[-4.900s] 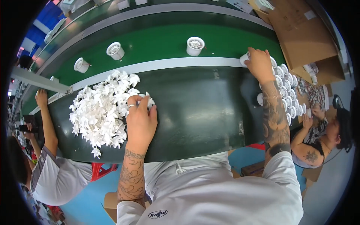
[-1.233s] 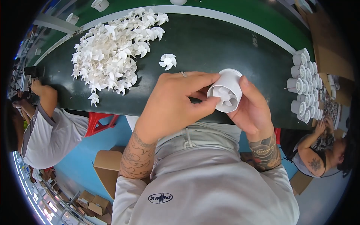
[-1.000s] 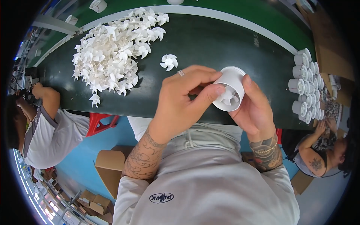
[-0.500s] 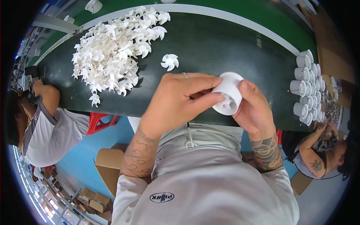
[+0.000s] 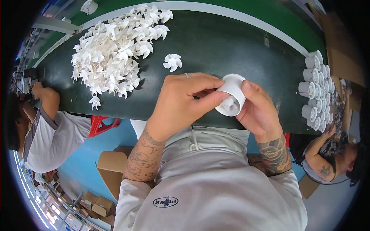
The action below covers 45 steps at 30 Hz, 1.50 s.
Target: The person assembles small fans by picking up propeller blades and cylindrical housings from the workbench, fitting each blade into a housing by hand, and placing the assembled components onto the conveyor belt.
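Between my two hands, above the near edge of the dark green table, is a white round fan housing [image 5: 233, 85], tilted so its open end faces me. White fan blades show inside it. My left hand [image 5: 189, 96] grips the housing's left side, fingers on top and thumb at the open rim. My right hand [image 5: 260, 107] holds it from the right, thumb on the upper side and fingers underneath. A single loose white fan blade [image 5: 172, 62] lies on the table beyond my left hand. A big heap of such fan blades [image 5: 111, 54] spreads over the table's left part.
Stacked white fan housings [image 5: 315, 90] stand at the table's right end. Co-workers sit at the left, by a red stool [image 5: 102, 126], and at the right. An open cardboard box [image 5: 111, 169] is on the blue floor at my left. A white rail [image 5: 231, 12] borders the table's far side.
The housing has shifted slightly left and turned a little in my hands. My left thumb now reaches over the rim at its open end. Both hands keep their grip.
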### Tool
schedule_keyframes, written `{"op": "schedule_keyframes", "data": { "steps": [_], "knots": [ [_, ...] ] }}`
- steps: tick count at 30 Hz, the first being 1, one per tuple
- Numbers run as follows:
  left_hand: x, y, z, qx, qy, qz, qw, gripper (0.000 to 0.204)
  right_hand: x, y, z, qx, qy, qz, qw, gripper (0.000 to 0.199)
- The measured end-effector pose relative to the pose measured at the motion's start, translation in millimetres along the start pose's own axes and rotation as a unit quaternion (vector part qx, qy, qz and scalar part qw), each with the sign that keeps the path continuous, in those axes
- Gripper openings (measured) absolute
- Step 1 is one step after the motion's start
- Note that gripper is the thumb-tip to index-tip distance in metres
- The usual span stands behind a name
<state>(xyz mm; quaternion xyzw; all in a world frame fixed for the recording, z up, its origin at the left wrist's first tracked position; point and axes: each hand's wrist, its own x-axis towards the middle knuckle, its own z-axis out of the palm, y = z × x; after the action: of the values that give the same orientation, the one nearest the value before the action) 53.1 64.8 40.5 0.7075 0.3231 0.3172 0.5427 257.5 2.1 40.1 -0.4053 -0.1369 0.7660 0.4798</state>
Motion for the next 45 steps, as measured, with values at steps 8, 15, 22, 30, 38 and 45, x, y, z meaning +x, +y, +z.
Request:
{"op": "schedule_keyframes", "data": {
  "steps": [8, 15, 22, 30, 38, 45],
  "knots": [
    [3, 9, 6, -0.005, 0.029, -0.032, 0.999, 0.034, 5, 1, 3, -0.036, 0.024, 0.010, 0.999, 0.047],
    [1, -9, -3, 0.025, 0.008, 0.048, 0.998, 0.036, 4, 3, 2, -0.042, 0.027, -0.019, 0.999, 0.045],
    [14, 8, 13, -0.048, 0.045, -0.029, 0.997, 0.026, 6, -7, 1, -0.057, 0.030, -0.029, 0.997, 0.044],
    [8, -2, 13, -0.079, 0.062, 0.020, 0.995, 0.035, -3, -4, 14, -0.048, 0.068, -0.096, 0.992, 0.040],
    [15, 13, -7, -0.033, -0.021, 0.078, 0.996, 0.043, -12, -12, 29, -0.186, 0.067, -0.197, 0.960, 0.028],
    [10, -13, -17, 0.296, 0.163, 0.193, 0.921, 0.028, 69, -75, -1, -0.511, 0.164, -0.315, 0.783, 0.026]
  ]
}}
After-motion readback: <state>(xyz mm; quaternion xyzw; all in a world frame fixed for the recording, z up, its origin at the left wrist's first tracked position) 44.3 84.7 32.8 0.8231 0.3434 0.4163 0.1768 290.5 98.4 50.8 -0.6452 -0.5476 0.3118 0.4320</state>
